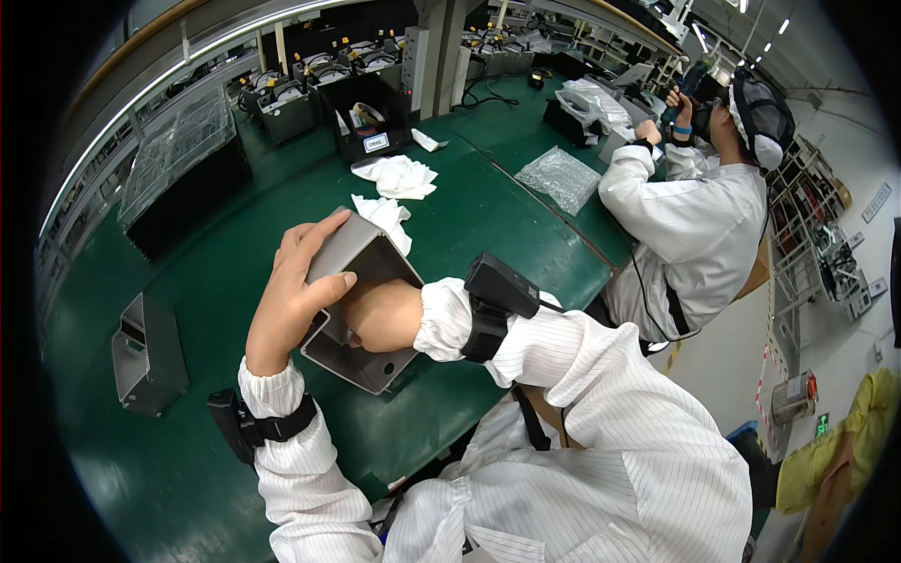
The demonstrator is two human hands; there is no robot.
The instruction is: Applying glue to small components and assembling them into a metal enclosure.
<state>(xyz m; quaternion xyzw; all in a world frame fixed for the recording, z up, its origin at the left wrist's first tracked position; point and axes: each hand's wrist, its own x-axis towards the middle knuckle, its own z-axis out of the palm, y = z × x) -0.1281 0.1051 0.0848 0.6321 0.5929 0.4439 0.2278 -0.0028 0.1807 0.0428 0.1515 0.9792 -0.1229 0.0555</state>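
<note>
A grey open-sided box-shaped housing (349,246) is tilted above the green table in front of me. My left hand (293,286) grips its left side, with the fingers over the outer wall and the thumb on the rim. Reaching into the housing's opening is my right hand (383,314), bent at the wrist. Its fingers are mostly hidden inside, and whatever they may touch or hold there cannot be made out. A second grey housing (155,361) stands on the table to the left. Crumpled white cloths (396,176) lie just beyond the held housing.
A black bin (371,127) with small items stands at the back. Clear plastic trays (178,155) are stacked on a black box at the far left. Bubble wrap (559,178) lies right of centre. A co-worker (694,216) works at the table's right side.
</note>
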